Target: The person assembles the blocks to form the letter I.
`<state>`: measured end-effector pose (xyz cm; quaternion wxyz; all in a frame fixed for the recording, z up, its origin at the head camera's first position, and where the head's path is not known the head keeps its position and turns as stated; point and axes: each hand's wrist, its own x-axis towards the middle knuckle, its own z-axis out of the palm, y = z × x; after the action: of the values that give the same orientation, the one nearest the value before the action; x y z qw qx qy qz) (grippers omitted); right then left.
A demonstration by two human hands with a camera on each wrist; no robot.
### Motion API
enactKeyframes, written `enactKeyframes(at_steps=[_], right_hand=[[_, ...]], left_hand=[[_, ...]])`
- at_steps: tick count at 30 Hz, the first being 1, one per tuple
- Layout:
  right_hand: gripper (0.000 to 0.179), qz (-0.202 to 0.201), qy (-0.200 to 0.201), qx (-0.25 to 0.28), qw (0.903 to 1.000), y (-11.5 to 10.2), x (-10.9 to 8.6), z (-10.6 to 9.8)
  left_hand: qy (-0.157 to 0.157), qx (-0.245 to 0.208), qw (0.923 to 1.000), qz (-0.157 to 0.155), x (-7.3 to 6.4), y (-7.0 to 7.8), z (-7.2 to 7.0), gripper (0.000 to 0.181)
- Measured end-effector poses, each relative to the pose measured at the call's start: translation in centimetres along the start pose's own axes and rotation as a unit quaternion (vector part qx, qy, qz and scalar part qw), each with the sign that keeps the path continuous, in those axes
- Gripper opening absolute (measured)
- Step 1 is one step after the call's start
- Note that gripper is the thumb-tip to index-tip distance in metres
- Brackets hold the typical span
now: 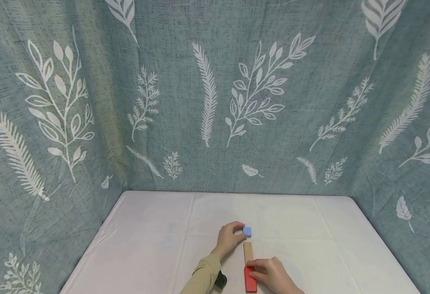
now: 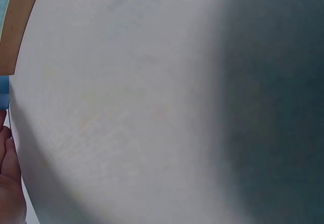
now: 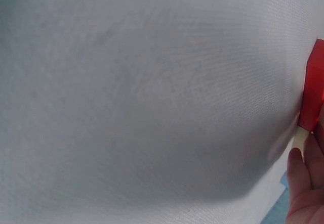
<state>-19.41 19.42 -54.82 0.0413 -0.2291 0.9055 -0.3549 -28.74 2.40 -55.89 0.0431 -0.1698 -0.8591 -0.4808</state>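
A small blue block (image 1: 247,232) lies on the white-covered table, and my left hand (image 1: 227,239) pinches it from its left side between thumb and fingers. Nearer to me lies a plain wooden block (image 1: 248,251), long and narrow, with a small gap between it and the blue one in the head view. A red block (image 1: 250,282) continues the row, end to end with the wooden block. My right hand (image 1: 272,272) grips the red block near its far end, fingertips close to the seam. The left wrist view shows the blue block (image 2: 4,90) at its left edge.
A black object (image 1: 220,280) is by the left sleeve (image 1: 205,269). The white cloth (image 1: 156,237) covers the table. Green curtains (image 1: 215,163) with white leaf prints hang behind it and along both sides.
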Motion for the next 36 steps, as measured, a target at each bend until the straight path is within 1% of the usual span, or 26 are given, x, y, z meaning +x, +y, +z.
enactKeyframes(at_steps=[6,12,15,21,23,27,31,36], right_hand=[[0.027,0.002,-0.001,0.001,1.0,-0.3,0.1,0.1],[0.028,-0.01,0.006,-0.001,0.9999,-0.2,0.1,0.3],[0.028,-0.004,0.004,0.001,1.0,-0.1,0.1,0.6],[0.03,0.014,-0.009,0.002,0.9999,-0.1,0.1,0.5],[0.03,0.016,-0.013,0.004,0.9998,-0.1,0.1,0.4],[0.031,0.037,-0.026,0.023,0.9987,-0.2,0.2,0.3],[0.03,0.048,-0.031,0.034,0.9978,-0.4,0.3,0.2],[0.027,0.045,-0.022,0.018,0.9986,-0.8,0.2,0.0]], left_hand=[[0.0,-0.01,0.9999,0.008,-0.3,0.2,-0.4,0.031],[0.011,-0.037,0.9992,-0.006,-0.6,0.0,-0.7,0.03],[0.023,-0.057,0.998,-0.012,-0.8,-0.1,-0.8,0.03],[0.055,-0.052,0.9968,-0.024,-0.8,0.0,-1.6,0.026],[0.056,-0.057,0.9966,-0.02,-0.7,0.0,-2.1,0.025],[0.046,-0.074,0.9961,0.01,-0.8,0.3,-3.4,0.026],[0.03,-0.076,0.9964,0.024,-1.8,0.8,-5.0,0.026],[0.019,-0.066,0.9972,0.028,-3.0,0.7,-6.6,0.026]])
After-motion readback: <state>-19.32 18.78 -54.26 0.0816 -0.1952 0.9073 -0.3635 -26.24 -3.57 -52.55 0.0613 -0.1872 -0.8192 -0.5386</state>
